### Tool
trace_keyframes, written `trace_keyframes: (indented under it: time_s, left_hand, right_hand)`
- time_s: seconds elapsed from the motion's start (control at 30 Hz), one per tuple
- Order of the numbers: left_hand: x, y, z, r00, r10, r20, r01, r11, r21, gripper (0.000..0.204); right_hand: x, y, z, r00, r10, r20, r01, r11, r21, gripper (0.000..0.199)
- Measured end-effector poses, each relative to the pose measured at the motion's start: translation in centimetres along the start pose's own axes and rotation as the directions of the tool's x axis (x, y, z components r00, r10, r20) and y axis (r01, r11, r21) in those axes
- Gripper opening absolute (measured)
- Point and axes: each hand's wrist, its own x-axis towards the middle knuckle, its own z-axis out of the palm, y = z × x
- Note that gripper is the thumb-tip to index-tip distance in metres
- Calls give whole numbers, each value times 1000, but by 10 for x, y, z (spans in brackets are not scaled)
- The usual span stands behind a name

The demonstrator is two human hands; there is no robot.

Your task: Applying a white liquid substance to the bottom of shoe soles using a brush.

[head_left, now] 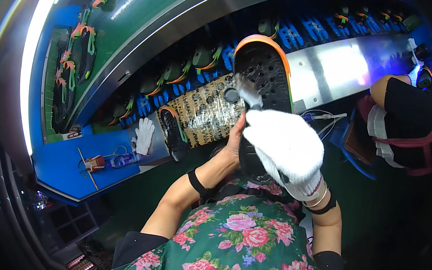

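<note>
In front of me I hold up a large black shoe sole [270, 70] with small round holes and an orange and green rim. My bare left hand [235, 135] is closed on its left edge. My right hand [286, 147], in a white knitted glove, is closed around a brush [249, 92]; its handle is mostly hidden by the glove. The pale bristles lie over the inner face of the sole and look smeared by motion. Behind it, a round dark cap or pot [231, 95] stands on a bench covering of brown paper under clear tape [205, 113].
On the bench to the left rests another black shoe part [173, 134] with an orange edge, beside a loose white glove [144, 135]. A blue table [65, 160] carries a plastic bottle [123, 160]. Beyond runs a line of blue holders [291, 36] with shoe parts. Another person [408, 113] sits at the right.
</note>
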Motion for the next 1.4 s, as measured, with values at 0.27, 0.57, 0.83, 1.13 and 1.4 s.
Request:
trace_keyframes:
  time_s: [0.27,0.57,0.83,1.13,1.4]
  left_hand:
    - [6,11,34,984,151,91,-166,969,184,96]
    - [16,20,82,945,169,281,-122,976,-180,104]
    - [26,24,93,864,280,418,-130,927,-352,95]
    - [38,47,74,804,179,567,-145,984,-105,102]
    - [33,52,81,791,172,587,-99,983,-155,104]
  right_hand:
    - [-3,2,-6,996,91,-8,-91,996,12,31]
    - [-9,18,-3,977,154,-151,-123,973,195,23]
    - [-7,16,-6,989,53,-140,-28,984,176,19]
    - [-12,13,-9,999,42,12,-43,912,407,23]
    - [-21,13,-8,994,-65,91,29,933,358,30]
